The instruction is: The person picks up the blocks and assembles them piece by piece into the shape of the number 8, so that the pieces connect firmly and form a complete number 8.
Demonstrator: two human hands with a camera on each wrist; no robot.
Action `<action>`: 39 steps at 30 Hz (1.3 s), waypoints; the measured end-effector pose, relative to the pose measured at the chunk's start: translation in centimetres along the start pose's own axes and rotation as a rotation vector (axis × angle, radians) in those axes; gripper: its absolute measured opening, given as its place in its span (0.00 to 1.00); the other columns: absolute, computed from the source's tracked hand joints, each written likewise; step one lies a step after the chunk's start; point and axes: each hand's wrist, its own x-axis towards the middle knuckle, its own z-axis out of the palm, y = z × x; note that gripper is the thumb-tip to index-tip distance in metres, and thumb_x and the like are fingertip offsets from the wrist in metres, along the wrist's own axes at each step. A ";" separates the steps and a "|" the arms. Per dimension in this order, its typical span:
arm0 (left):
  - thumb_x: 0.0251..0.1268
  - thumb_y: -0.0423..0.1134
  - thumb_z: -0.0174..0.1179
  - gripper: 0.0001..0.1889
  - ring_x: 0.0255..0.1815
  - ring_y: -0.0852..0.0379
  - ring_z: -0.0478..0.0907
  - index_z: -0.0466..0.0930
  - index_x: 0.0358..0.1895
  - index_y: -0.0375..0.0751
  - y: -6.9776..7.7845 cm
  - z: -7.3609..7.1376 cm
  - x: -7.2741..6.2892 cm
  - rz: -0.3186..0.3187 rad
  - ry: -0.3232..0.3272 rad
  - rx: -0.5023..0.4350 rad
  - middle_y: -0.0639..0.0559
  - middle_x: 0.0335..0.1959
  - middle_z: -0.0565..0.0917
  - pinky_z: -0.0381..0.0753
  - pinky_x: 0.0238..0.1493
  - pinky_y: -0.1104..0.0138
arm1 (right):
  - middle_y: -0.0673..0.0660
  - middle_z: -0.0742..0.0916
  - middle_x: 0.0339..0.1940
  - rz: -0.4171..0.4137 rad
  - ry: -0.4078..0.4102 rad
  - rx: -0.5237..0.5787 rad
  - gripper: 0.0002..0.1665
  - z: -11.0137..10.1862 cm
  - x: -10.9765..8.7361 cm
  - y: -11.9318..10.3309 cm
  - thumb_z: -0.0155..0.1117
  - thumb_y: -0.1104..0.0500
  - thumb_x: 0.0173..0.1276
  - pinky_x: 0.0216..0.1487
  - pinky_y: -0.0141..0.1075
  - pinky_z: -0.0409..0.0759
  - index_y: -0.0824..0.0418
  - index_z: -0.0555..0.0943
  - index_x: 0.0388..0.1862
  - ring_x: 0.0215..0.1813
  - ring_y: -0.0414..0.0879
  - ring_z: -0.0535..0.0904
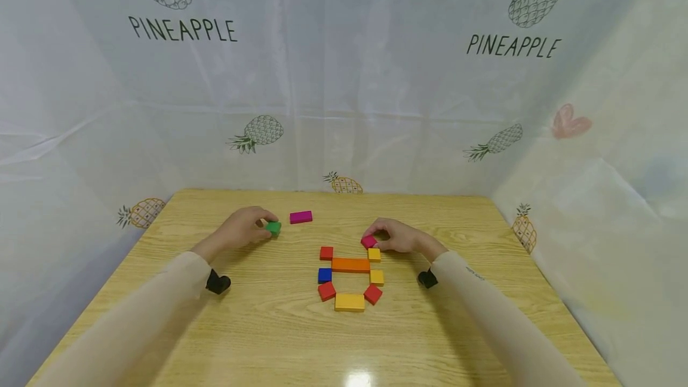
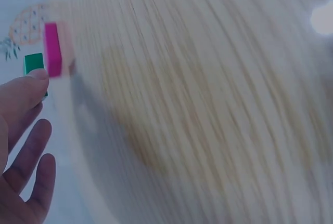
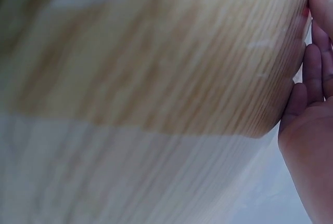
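In the head view my left hand (image 1: 244,227) pinches a green block (image 1: 273,229) between thumb and fingers, at the left of the table. The left wrist view shows the green block (image 2: 34,62) under the thumb, near a long magenta block (image 2: 53,50). My right hand (image 1: 396,235) pinches a pinkish-red block (image 1: 368,242) just behind a small yellow block (image 1: 374,255). In the right wrist view the right hand (image 3: 312,99) is partly cut off at the edge, and its block is mostly hidden.
Between the hands lies a ring of blocks: a long orange block (image 1: 350,265), a blue block (image 1: 325,275), a long yellow block (image 1: 349,302), and several red and yellow ones. The magenta block (image 1: 301,217) lies behind, on the wooden table (image 1: 258,327). A pineapple-print cloth (image 1: 349,76) hangs around the table.
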 end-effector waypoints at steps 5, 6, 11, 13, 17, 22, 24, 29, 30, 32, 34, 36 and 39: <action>0.69 0.37 0.73 0.18 0.49 0.51 0.84 0.87 0.61 0.46 1.8 0.8 1.0 0.060 0.010 0.014 0.50 0.55 0.87 0.84 0.53 0.52 | 0.55 0.83 0.60 0.001 0.001 -0.007 0.16 0.0 0.1 0.1 0.66 0.63 0.79 0.70 0.50 0.74 0.57 0.85 0.62 0.62 0.50 0.78; 0.69 0.37 0.73 0.18 0.49 0.51 0.84 0.87 0.61 0.46 2.2 0.9 1.3 0.071 0.009 0.013 0.50 0.55 0.87 0.85 0.53 0.52 | 0.55 0.83 0.60 -0.001 0.001 -0.008 0.16 0.0 0.1 0.1 0.66 0.63 0.79 0.70 0.50 0.74 0.57 0.85 0.62 0.62 0.50 0.78; 0.69 0.37 0.73 0.18 0.49 0.52 0.83 0.87 0.60 0.48 4.8 1.6 2.6 0.110 -0.001 0.028 0.51 0.54 0.87 0.84 0.55 0.53 | 0.55 0.83 0.60 0.003 -0.001 -0.003 0.16 -0.1 0.0 0.0 0.66 0.64 0.79 0.71 0.50 0.74 0.57 0.85 0.63 0.63 0.50 0.77; 0.68 0.37 0.74 0.19 0.50 0.52 0.83 0.86 0.61 0.49 5.7 1.9 3.1 0.122 -0.004 0.039 0.52 0.55 0.86 0.84 0.56 0.52 | 0.55 0.83 0.60 0.003 -0.002 0.000 0.17 -0.1 0.0 0.0 0.66 0.64 0.79 0.71 0.51 0.74 0.57 0.85 0.63 0.63 0.50 0.77; 0.69 0.37 0.73 0.20 0.53 0.51 0.83 0.86 0.62 0.47 7.0 2.5 4.0 0.155 -0.015 0.038 0.50 0.57 0.86 0.83 0.59 0.52 | 0.55 0.82 0.61 0.003 -0.005 0.002 0.17 0.0 0.1 0.0 0.65 0.64 0.80 0.71 0.52 0.73 0.57 0.84 0.64 0.63 0.51 0.77; 0.69 0.36 0.73 0.19 0.49 0.50 0.83 0.87 0.62 0.43 8.2 3.2 5.1 0.221 -0.034 0.037 0.50 0.54 0.87 0.83 0.55 0.54 | 0.55 0.82 0.61 0.011 -0.003 0.005 0.16 0.0 0.1 0.1 0.65 0.63 0.80 0.71 0.52 0.73 0.57 0.84 0.63 0.63 0.51 0.77; 0.69 0.36 0.73 0.18 0.48 0.50 0.83 0.87 0.61 0.45 8.6 3.5 5.4 0.231 -0.042 0.038 0.50 0.54 0.87 0.84 0.54 0.55 | 0.55 0.82 0.60 0.013 0.000 0.005 0.16 0.0 0.1 0.1 0.66 0.63 0.79 0.71 0.52 0.73 0.57 0.84 0.63 0.63 0.51 0.77; 0.69 0.36 0.72 0.18 0.51 0.50 0.85 0.87 0.61 0.46 8.9 4.2 6.1 0.218 -0.088 0.006 0.51 0.55 0.86 0.84 0.57 0.55 | 0.56 0.82 0.60 0.021 -0.003 0.016 0.16 0.0 0.1 0.0 0.66 0.64 0.79 0.71 0.52 0.73 0.57 0.84 0.63 0.63 0.51 0.77; 0.70 0.36 0.72 0.18 0.51 0.50 0.85 0.87 0.61 0.46 8.9 4.4 6.2 0.211 -0.098 -0.001 0.51 0.55 0.86 0.84 0.58 0.56 | 0.56 0.82 0.60 0.022 -0.004 0.019 0.16 0.0 0.1 0.0 0.65 0.64 0.79 0.71 0.52 0.73 0.57 0.84 0.63 0.63 0.51 0.77; 0.70 0.36 0.72 0.17 0.51 0.51 0.85 0.87 0.60 0.46 8.9 4.7 6.4 0.189 -0.117 -0.015 0.52 0.55 0.86 0.84 0.58 0.57 | 0.56 0.82 0.60 0.024 -0.005 0.022 0.16 0.0 0.1 -0.1 0.65 0.64 0.79 0.72 0.53 0.72 0.57 0.84 0.63 0.64 0.51 0.77; 0.71 0.36 0.72 0.17 0.51 0.52 0.85 0.87 0.60 0.48 8.9 4.9 6.6 0.173 -0.131 -0.021 0.53 0.55 0.86 0.84 0.58 0.58 | 0.56 0.82 0.61 0.023 -0.008 0.020 0.16 0.0 0.1 -0.1 0.65 0.64 0.79 0.72 0.53 0.72 0.57 0.84 0.63 0.64 0.52 0.76; 0.71 0.36 0.71 0.16 0.51 0.53 0.84 0.87 0.60 0.49 8.9 5.2 6.8 0.162 -0.146 -0.039 0.54 0.54 0.85 0.84 0.58 0.59 | 0.56 0.82 0.61 0.019 -0.009 0.015 0.16 0.0 0.1 -0.1 0.65 0.64 0.80 0.73 0.54 0.72 0.58 0.84 0.63 0.64 0.52 0.76; 0.71 0.35 0.71 0.16 0.50 0.53 0.84 0.88 0.59 0.48 8.7 5.5 7.1 0.170 -0.162 -0.061 0.53 0.54 0.85 0.85 0.57 0.59 | 0.56 0.82 0.60 0.021 -0.009 0.013 0.16 0.0 0.1 -0.2 0.65 0.64 0.79 0.73 0.54 0.72 0.57 0.84 0.62 0.64 0.52 0.76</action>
